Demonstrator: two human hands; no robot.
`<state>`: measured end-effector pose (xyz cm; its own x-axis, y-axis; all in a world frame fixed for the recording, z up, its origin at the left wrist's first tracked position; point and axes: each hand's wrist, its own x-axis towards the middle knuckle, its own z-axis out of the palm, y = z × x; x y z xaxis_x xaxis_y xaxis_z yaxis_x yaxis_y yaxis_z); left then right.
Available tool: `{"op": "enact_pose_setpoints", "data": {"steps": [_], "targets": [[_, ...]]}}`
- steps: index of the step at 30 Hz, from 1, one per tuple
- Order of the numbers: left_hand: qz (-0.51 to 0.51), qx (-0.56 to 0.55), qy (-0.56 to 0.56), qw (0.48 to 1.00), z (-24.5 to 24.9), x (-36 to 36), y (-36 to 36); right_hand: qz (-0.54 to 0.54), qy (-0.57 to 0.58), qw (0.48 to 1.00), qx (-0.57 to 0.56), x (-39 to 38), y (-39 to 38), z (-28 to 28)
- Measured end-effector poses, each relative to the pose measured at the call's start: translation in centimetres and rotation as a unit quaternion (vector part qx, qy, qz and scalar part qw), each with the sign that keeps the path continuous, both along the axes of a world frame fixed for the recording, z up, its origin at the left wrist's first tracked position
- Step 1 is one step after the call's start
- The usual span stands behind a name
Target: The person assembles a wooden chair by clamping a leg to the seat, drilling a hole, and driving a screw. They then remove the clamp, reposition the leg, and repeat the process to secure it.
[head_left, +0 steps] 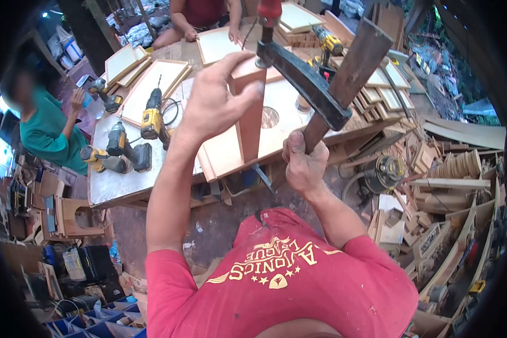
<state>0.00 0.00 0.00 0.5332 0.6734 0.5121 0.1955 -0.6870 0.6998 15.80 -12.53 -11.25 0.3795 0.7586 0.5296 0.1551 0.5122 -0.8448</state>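
Note:
My left hand (217, 96) curls over the top corner of an upright wooden piece (250, 121), its thumb against one face. That piece stands at the near edge of the worktable (110, 186). In my right hand (305, 163), fingers wrapped round the steel bar, is a large bar clamp (307, 73). A black arm and a red handle (269, 11) belong to the clamp, and its screw pad sits at the top of the wooden piece. The clamp's lower end is partly hidden below the table edge.
Cordless drills (152, 115) lie on the table's left side, with another yellow drill (328, 39) at the back. Framed panels (152, 84) are stacked around. A person in teal (50, 129) stands left; another person's hand (235, 35) holds a panel opposite. Wood scraps (428, 208) crowd the right.

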Motion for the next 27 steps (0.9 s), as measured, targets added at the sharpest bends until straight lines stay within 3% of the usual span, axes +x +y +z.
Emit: {"op": "enact_pose_setpoints", "data": {"steps": [1, 2, 3, 5, 8, 14, 17, 20, 27], "targets": [[-0.034, 0.027, -0.021, 0.999, -0.2, 0.0, 0.5, 0.000, 0.005, 1.000, 0.009, 0.2, 0.3, -0.5], [-0.118, -0.055, -0.066, 0.989, -0.1, 0.1, 1.0, 0.000, 0.012, 1.000, 0.019, 0.3, 0.6, -0.9], [-0.126, -0.060, -0.157, 0.978, 0.1, 0.8, 1.8, 0.003, -0.008, 1.000, 0.014, 0.7, 0.2, 0.6], [-0.116, -0.060, -0.206, 0.970, 1.1, 2.2, 2.6, 0.005, 0.005, 1.000, 0.011, 0.0, 0.1, 0.6], [-0.167, -0.183, -0.181, 0.952, 2.7, 2.9, 3.0, 0.014, 0.009, 1.000, 0.016, 0.1, 0.3, 0.6], [-0.147, -0.124, -0.211, 0.958, 1.2, 3.6, 3.6, 0.022, 0.019, 1.000, 0.001, 0.2, -0.1, 0.2], [-0.076, -0.076, -0.235, 0.966, 0.8, 4.3, 3.2, 0.025, 0.008, 1.000, 0.012, 0.1, 0.2, 0.5], [-0.046, -0.098, -0.250, 0.962, 0.8, 4.3, 2.8, 0.029, -0.005, 1.000, 0.007, -0.1, 0.1, 0.9], [-0.075, -0.079, -0.271, 0.956, 0.4, 3.7, 2.7, 0.023, -0.025, 0.999, 0.013, -0.2, -0.1, 1.0]]}}
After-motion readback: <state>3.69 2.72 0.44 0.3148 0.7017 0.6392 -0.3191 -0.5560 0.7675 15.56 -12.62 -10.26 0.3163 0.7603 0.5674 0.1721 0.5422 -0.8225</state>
